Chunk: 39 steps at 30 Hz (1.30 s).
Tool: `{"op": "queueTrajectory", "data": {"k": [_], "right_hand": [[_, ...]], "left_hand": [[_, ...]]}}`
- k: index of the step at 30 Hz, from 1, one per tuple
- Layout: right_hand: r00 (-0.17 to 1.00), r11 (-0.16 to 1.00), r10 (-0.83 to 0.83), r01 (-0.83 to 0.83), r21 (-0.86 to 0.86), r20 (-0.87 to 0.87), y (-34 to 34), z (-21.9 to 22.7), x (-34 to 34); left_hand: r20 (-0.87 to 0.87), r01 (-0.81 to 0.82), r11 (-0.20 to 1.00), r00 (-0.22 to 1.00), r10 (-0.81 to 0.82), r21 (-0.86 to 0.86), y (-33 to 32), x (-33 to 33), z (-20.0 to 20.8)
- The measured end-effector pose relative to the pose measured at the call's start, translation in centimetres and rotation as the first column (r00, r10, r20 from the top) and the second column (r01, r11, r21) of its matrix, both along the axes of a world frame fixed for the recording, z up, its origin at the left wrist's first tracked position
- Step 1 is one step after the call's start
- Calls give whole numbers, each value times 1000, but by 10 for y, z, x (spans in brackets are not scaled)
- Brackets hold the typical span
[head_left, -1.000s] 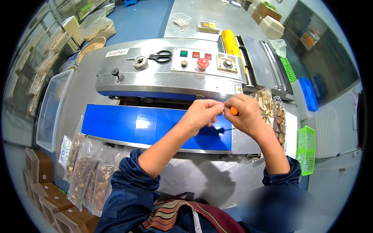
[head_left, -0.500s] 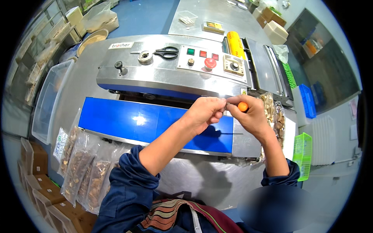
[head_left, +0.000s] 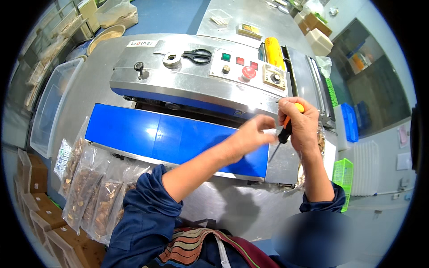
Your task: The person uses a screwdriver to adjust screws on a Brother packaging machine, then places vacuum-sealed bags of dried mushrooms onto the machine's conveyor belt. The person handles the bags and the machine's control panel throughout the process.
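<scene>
Head view: the right hand (head_left: 301, 123) is closed around a screwdriver (head_left: 284, 135); the left hand (head_left: 251, 134), half-open and seemingly empty, hovers above the blue belt (head_left: 152, 136).

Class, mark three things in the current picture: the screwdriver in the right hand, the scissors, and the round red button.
Screwdriver (head_left: 285, 133): head view, on the black part of its handle.
Scissors (head_left: 191, 55): head view, on the black handles.
Round red button (head_left: 248, 72): head view, on its cap.
</scene>
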State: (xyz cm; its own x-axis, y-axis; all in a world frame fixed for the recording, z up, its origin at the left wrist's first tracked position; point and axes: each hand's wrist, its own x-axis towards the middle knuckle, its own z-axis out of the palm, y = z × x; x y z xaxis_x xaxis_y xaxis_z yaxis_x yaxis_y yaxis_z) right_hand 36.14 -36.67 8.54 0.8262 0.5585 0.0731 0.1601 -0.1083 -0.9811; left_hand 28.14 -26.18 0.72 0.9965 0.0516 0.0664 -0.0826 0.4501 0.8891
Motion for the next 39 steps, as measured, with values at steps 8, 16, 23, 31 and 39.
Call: {"op": "queueTrajectory", "data": {"k": [8, 16, 23, 31, 39], "right_hand": [[987, 984, -28, -1, 181, 161, 8, 20, 28], [537, 886, 358, 63, -460, 764, 8, -26, 50], [370, 864, 452, 44, -501, 812, 15, -34, 52], [315, 860, 465, 62, -507, 827, 16, -39, 53], [168, 727, 627, 222, -649, 760, 21, -35, 53]], "left_hand": [[-181, 104, 878, 983, -20, 467, -21, -30, -4], [565, -591, 5, 773, 289, 807, 37, -42, -6], [514, -477, -194, 812, 277, 857, 54, -27, -12], [529, -493, -192, 797, 291, 849, 52, -23, -12], [526, -491, -190, 792, 310, 850, 51, -22, -11]]}}
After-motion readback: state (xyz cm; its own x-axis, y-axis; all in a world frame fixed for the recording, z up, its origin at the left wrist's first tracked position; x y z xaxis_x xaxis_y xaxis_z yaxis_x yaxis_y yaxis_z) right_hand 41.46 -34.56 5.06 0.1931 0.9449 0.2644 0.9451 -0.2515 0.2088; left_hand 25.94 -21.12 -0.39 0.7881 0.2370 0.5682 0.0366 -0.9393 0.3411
